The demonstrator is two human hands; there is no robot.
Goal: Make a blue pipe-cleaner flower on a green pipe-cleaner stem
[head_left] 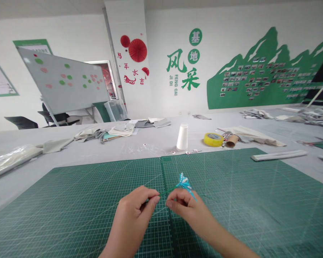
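Observation:
My left hand (137,211) pinches the end of a thin green stem (170,190) between thumb and forefinger. The stem runs to the right, up to a small bright blue flower (184,182) with white dots along its petals. My right hand (185,205) is closed just below the flower, thumb and fingertips together. Whatever its fingertips hold is hidden or too thin to make out. A pointed blue piece hangs down over the back of that hand. Both hands are above the green cutting mats (97,200), close to the seam between them.
Beyond the mats stand a white thread cone (182,138) and a roll of yellow tape (213,139), beside a cardboard tube (232,141). A rolled pale cloth (278,155) touches the right mat. Fabric scraps (121,129) and a plastic-wrapped bundle (13,161) lie leftward.

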